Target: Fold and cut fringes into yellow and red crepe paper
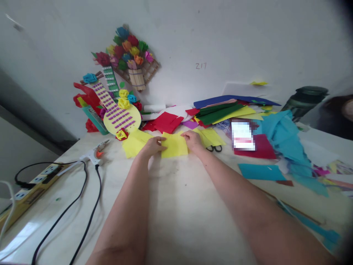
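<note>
A yellow paper sheet point(174, 145) lies flat on the pale table point(176, 206) in front of me. My left hand point(153, 145) pinches its left edge with curled fingers. My right hand point(193, 141) grips its upper right corner, fingers closed on the paper. More yellow sheets point(134, 144) lie under and beside it on both sides. Black-handled scissors point(214, 148) rest just right of my right hand.
A glue gun point(95, 154) with black cord and a power strip point(33, 184) sit at the left. A paper guitar point(116, 112) and flower bouquet point(129, 55) lean on the wall. Red, green, blue and teal sheets point(278, 136) pile at the right. A dark bottle point(306, 97) stands far right.
</note>
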{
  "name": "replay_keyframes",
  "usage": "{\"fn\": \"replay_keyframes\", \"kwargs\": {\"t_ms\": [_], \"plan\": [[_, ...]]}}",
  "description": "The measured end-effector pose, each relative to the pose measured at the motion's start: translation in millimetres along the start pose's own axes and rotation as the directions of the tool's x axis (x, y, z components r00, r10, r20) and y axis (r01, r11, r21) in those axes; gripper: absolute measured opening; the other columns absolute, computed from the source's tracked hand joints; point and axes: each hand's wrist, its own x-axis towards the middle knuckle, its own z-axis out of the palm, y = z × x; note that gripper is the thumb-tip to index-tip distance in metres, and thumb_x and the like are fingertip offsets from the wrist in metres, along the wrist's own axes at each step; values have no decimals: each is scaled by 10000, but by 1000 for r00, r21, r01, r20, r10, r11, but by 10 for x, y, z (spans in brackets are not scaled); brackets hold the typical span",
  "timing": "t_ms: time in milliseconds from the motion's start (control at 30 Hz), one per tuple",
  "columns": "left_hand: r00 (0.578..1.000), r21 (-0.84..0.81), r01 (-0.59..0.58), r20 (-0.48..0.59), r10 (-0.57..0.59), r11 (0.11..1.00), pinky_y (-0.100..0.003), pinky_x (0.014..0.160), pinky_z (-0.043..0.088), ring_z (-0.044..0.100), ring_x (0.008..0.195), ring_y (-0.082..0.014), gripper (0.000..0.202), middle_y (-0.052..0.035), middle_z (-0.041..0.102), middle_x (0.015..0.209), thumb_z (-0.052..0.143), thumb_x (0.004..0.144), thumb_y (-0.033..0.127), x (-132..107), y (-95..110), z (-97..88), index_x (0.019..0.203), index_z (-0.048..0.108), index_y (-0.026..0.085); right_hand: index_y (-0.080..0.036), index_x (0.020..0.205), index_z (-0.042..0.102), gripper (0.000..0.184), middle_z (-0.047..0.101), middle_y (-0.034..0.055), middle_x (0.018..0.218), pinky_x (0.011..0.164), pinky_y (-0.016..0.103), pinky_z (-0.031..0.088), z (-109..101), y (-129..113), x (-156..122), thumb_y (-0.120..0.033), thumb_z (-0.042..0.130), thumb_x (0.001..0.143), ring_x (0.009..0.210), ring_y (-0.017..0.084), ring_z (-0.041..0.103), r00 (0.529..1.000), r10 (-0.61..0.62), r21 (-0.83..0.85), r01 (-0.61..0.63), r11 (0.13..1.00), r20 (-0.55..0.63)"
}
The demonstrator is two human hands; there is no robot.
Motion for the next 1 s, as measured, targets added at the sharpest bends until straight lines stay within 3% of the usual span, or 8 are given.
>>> {"fn": "replay_keyframes", "kwargs": {"t_ms": [267, 533, 767, 867, 1000], "plan": [[1000, -26, -10, -4, 10, 1000, -208, 517, 354, 464, 514, -83, 582, 42, 473, 562, 716, 469, 163, -9, -9, -12, 1041, 607, 146, -182, 827, 659, 242, 605, 50, 829, 706, 298, 445, 39, 28, 12, -121, 503, 653, 719, 162, 551, 995, 78, -56, -75, 996, 61], [1000, -38, 16, 20, -16, 999, -207, 503, 334, 427, 487, -67, 602, 57, 437, 549, 711, 487, 175, -24, 3, -14, 1074, 583, 135, -141, 894, 635, 365, 569, 68, 877, 743, 299, 440, 48, 48, 2, -34, 457, 594, 781, 172, 537, 992, 41, -146, -23, 989, 118], [999, 3, 24, 22, -24, 1000, -225, 553, 365, 474, 534, -91, 620, 41, 479, 585, 711, 484, 184, -37, 21, -18, 1087, 573, 142, -156, 893, 626, 262, 473, 110, 1165, 871, 411, 349, -74, -153, -76, -138, 521, 654, 1041, 266, 414, 977, -209, -291, 209, 934, 30], [1000, 28, 19, 24, -19, 999, -221, 542, 358, 462, 527, -85, 624, 43, 470, 588, 701, 497, 190, -25, 2, -21, 1103, 558, 136, -153, 949, 610, 255, 495, 114, 1149, 880, 429, 324, -116, -315, -110, -188, 493, 725, 1028, 265, 413, 932, -346, -282, 362, 889, 105], [999, 59, 12, 37, -14, 998, -214, 518, 342, 431, 500, -74, 639, 57, 448, 563, 686, 511, 189, -8, -6, -15, 1128, 532, 120, -104, 1059, 568, 362, 529, 130, 1128, 918, 395, 316, -18, -422, -179, -307, 449, 784, 1047, 249, 428, 845, -420, -255, 508, 823, 330]]}}
